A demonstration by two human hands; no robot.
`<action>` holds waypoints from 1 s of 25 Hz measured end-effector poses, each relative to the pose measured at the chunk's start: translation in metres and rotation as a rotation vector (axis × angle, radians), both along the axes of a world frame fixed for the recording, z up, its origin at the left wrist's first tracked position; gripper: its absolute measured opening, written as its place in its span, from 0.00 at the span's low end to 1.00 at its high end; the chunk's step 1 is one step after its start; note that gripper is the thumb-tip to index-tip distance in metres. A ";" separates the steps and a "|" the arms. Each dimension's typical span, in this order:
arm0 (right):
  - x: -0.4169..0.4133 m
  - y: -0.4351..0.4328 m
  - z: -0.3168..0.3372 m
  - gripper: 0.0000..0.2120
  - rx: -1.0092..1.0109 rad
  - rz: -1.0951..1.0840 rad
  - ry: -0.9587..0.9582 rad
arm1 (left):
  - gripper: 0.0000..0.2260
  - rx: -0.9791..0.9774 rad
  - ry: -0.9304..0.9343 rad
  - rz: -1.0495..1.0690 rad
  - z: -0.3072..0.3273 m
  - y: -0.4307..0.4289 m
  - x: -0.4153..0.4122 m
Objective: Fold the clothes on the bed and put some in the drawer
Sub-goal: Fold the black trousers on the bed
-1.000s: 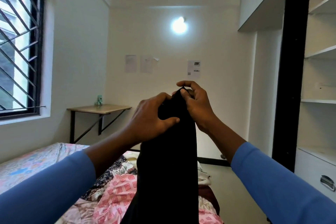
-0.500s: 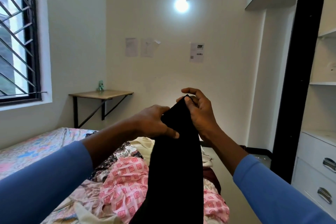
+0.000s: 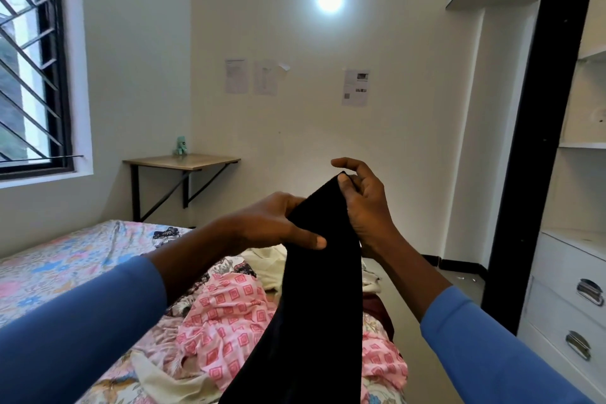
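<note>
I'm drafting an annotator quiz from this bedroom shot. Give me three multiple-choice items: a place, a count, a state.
1. Where does the green figure stand? A. on the bed B. on the wall-mounted table C. on a wardrobe shelf
2. How many papers are on the far wall? A. one B. three C. five
3. What state is the black garment in? A. folded in a drawer B. spread flat on the bed C. held up by both hands
Key: 1 B, it stands on that table; 2 B, three sheets hang there; 3 C, the left hand grips it and the right hand pinches its top.
</note>
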State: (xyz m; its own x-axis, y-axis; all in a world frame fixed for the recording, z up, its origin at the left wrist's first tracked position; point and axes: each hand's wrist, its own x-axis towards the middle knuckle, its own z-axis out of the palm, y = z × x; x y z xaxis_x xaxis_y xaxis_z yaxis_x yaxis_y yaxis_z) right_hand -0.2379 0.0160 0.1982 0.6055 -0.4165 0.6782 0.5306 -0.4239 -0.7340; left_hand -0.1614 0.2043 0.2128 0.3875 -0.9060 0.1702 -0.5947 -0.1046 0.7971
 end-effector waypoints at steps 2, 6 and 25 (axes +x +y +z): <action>-0.004 -0.004 -0.004 0.15 -0.090 -0.040 0.024 | 0.23 -0.002 -0.053 0.056 0.010 0.007 0.003; -0.012 0.010 -0.007 0.14 -0.417 -0.063 -0.008 | 0.19 0.342 -0.652 0.232 0.030 0.019 -0.004; -0.015 0.038 0.034 0.18 0.205 0.396 0.454 | 0.28 -0.134 0.253 0.393 0.027 0.025 -0.027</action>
